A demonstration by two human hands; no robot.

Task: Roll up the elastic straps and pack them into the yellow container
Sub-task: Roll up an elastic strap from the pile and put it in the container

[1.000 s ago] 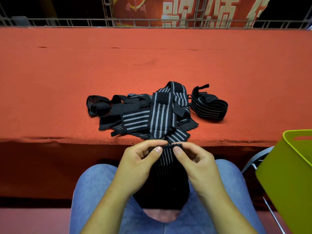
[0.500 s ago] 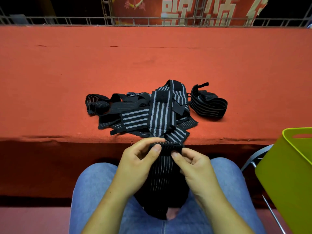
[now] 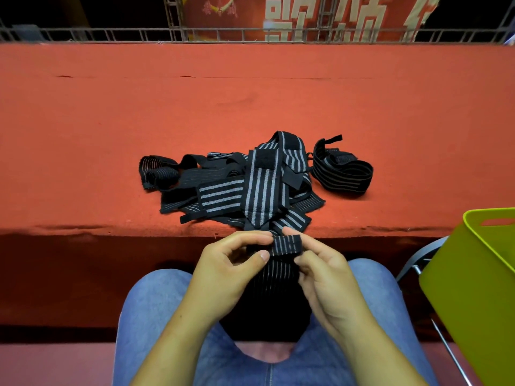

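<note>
At lower centre, the left hand (image 3: pixel 231 263) and right hand (image 3: pixel 320 270) pinch the strap (image 3: pixel 287 245) by its folded end, seemingly so the roll starts tight.

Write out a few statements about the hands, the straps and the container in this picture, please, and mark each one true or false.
1. The left hand and the right hand both pinch the rolled end of one strap. True.
2. The yellow container stands on the red ledge among the straps. False: it sits off the ledge, at the person's right.
3. A pile of loose straps lies on the red ledge. True.
4. The held strap is already rolled up completely. False: its tail hangs unrolled between the knees.
5. A coiled strap lies at the pile's right side. True.
</note>
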